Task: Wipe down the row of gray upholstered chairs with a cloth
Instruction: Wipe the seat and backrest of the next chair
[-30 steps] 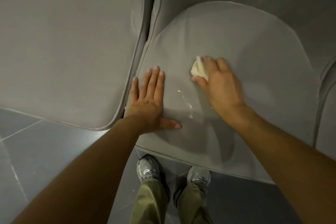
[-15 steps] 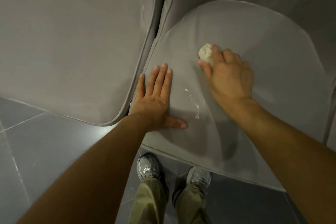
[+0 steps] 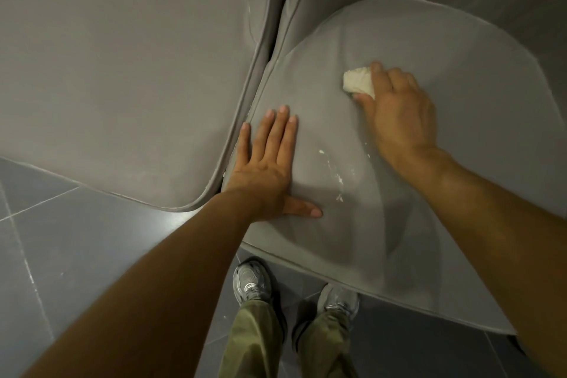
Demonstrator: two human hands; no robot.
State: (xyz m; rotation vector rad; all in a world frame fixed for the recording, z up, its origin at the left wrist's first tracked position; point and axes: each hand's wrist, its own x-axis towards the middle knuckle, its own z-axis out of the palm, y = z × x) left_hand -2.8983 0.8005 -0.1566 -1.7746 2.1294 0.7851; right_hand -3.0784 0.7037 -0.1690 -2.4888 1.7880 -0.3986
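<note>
- A person stands bent over two gray upholstered seats set edge to edge. The right-hand seat (image 3: 460, 49) is the one being worked on, and the left-hand seat (image 3: 122, 70) has no hand on it.
- The right hand (image 3: 399, 113) grips a small wadded white cloth (image 3: 358, 80), with the fingers curled over it and the thumb along its near side. The wad pokes out to the left of the knuckles and is pressed onto the fabric toward the far middle of that seat. Bunching it like that, I'd say, makes a firm pad to scrub with.
- The left hand (image 3: 270, 163) lies flat near the seat's left edge, fingers straight and close together, thumb splayed to the right, holding nothing. It looks placed there to take the person's weight and to pin the loose cover taut, since the fabric puckers around it.
- Between the two hands, nearer than the cloth, a broken line of white flecks (image 3: 337, 176) runs across the cover. I cannot tell whether they are lint from the cloth or dirt.
- Going by those flecks, this seat is only partly done, and the cloth will likely need to sweep nearward over them.
- Below are gray floor tiles (image 3: 76, 239), with silver-gray trainers (image 3: 252, 284) and olive trousers (image 3: 260, 341) close against the seat's near edge.
</note>
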